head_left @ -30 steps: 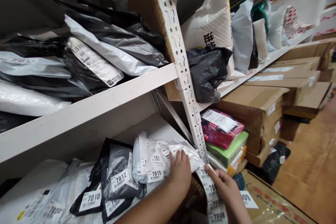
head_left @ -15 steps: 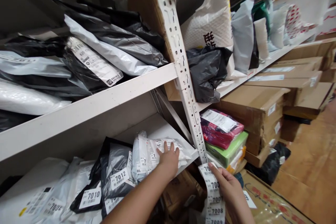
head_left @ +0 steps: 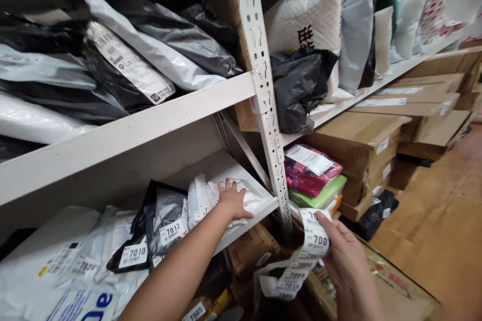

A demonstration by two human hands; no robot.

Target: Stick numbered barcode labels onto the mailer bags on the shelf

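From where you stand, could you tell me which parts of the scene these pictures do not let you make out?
- White parcels, head view: their number tags are hidden by the left hand lying on them.
- Label strip: its lower labels curl and blur; the right hand covers one edge.
- Shipping label on the upper shelf: print too small.
- Bottom-left bag: lettering cut off by the frame edge.
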